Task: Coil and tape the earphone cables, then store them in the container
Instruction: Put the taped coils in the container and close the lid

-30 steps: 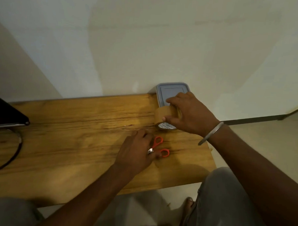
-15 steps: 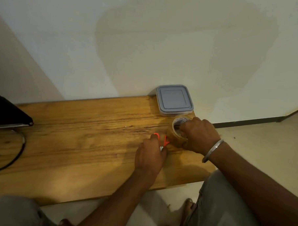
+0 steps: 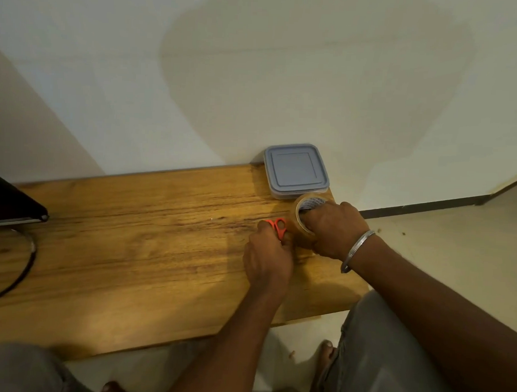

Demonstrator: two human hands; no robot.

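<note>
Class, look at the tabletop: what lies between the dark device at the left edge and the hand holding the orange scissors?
In the head view, only bare wooden table lies between the dark device and the left hand on the scissors.

Both forearms are bare, a plain silver metal bangle [image 3: 356, 251] circles the right wrist, and grey trousers [image 3: 392, 355] cover both knees.

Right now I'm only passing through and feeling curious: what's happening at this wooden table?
A person is getting ready to cut tape. The right hand grips a roll of brown tape, with fingers tucked into its core, while the left hand holds orange-handled scissors right beside the roll. The grey container sits lidded against the wall. No earphone cables are visible.
</note>
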